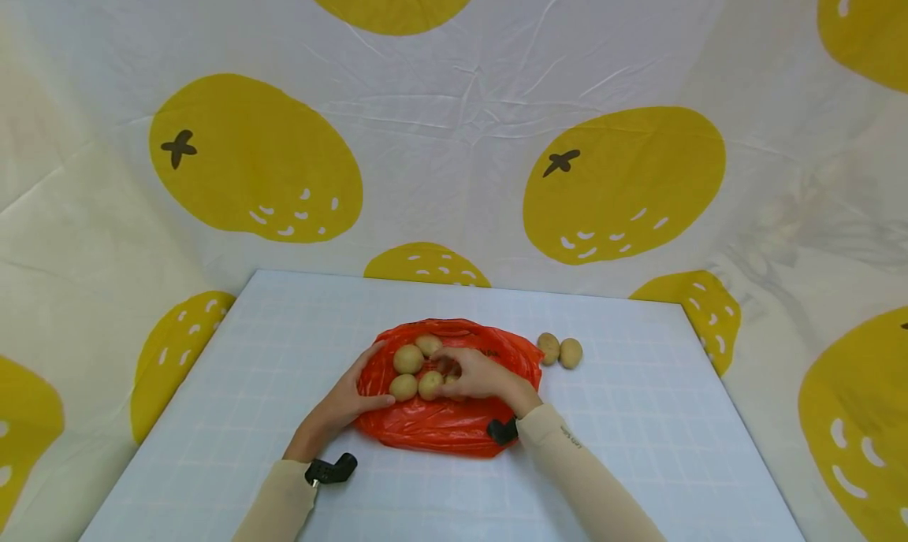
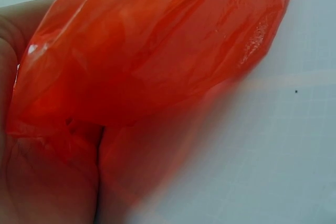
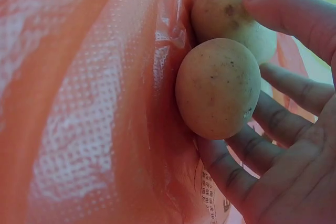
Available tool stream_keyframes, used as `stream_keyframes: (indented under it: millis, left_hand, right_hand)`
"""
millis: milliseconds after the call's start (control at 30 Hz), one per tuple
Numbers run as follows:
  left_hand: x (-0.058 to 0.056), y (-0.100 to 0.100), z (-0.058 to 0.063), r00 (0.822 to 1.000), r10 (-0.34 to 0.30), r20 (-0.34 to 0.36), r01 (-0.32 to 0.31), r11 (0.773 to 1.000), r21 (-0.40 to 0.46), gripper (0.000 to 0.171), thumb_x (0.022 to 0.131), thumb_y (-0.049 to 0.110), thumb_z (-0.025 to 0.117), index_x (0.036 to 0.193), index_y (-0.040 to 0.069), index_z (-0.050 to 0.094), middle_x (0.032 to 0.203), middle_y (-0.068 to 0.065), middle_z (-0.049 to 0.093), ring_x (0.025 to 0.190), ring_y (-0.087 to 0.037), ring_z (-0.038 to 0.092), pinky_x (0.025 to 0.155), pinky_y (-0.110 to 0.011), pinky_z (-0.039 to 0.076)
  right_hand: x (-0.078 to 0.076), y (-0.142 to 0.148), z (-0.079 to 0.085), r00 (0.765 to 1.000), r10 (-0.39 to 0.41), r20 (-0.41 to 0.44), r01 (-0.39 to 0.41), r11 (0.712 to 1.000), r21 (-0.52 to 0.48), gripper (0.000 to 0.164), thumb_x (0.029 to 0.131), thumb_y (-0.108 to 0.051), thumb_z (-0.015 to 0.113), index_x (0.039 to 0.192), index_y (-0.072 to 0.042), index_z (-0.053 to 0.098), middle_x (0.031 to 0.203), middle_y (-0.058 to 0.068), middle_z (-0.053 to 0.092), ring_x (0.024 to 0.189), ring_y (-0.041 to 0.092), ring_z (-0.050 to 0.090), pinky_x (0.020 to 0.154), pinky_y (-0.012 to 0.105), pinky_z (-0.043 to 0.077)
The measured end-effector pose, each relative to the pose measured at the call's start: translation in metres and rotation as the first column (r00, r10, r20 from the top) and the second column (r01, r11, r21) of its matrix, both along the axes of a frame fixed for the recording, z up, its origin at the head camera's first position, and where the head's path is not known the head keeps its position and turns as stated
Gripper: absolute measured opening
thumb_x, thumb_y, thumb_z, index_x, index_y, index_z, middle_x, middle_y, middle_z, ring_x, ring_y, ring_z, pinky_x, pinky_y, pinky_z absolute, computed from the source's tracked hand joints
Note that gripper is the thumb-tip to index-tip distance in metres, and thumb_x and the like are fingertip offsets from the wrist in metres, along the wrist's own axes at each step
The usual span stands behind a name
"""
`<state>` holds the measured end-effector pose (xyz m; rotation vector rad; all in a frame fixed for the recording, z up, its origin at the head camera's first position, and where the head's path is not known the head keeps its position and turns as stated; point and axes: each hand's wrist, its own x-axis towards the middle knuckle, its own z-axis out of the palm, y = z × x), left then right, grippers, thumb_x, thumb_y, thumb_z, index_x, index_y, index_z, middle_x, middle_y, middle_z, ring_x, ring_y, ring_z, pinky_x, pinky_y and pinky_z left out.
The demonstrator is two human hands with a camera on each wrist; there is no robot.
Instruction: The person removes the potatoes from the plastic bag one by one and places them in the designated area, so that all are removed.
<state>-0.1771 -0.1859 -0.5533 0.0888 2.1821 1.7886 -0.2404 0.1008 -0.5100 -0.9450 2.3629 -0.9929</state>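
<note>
Several potatoes (image 1: 407, 359) lie grouped on a red plastic bag (image 1: 447, 432) spread on the table. My left hand (image 1: 352, 390) lies along the bag's left edge, its thumb beside the nearest potato. In the left wrist view, red film (image 2: 157, 40) covers part of that hand. My right hand (image 1: 477, 373) reaches over the potatoes from the right. In the right wrist view, its thumb touches a dark-spotted potato (image 3: 226, 11), while its spread fingers (image 3: 281, 119) extend behind a nearer potato (image 3: 218, 88). The bag's inside is mostly hidden.
Two more potatoes (image 1: 559, 350) sit on the pale checked table (image 1: 638, 432), just right of the bag. A white cloth (image 1: 440, 156) printed with yellow fruit hangs behind the table and along both sides.
</note>
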Motion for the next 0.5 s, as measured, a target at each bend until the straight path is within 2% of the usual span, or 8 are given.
stream_keyframes:
  millis: [267, 500]
  left_hand:
    - [0.0000, 0.0000, 0.0004, 1.000, 0.015, 0.009, -0.015, 1.000, -0.006, 0.102, 0.083, 0.026, 0.086, 0.162, 0.039, 0.022, 0.172, -0.003, 0.016, 0.157, -0.036, 0.014, 0.125, -0.066, 0.017]
    - [0.0004, 0.0001, -0.0001, 1.000, 0.003, -0.005, -0.003, 1.000, -0.016, 0.102, 0.084, 0.028, 0.085, 0.163, 0.036, 0.021, 0.172, -0.007, 0.015, 0.156, -0.039, 0.015, 0.123, -0.067, 0.020]
  right_hand:
    - [0.0016, -0.0018, 0.0021, 1.000, -0.015, 0.010, 0.015, 0.999, 0.040, 0.036, 0.094, -0.032, 0.077, 0.126, -0.017, 0.068, 0.109, -0.009, 0.068, 0.092, 0.009, 0.061, 0.081, 0.022, 0.055]
    - [0.0017, -0.0032, 0.0025, 1.000, -0.015, 0.007, 0.014, 0.998, 0.053, 0.032, 0.093, -0.029, 0.077, 0.122, -0.017, 0.069, 0.105, -0.008, 0.068, 0.090, 0.011, 0.061, 0.081, 0.022, 0.055]
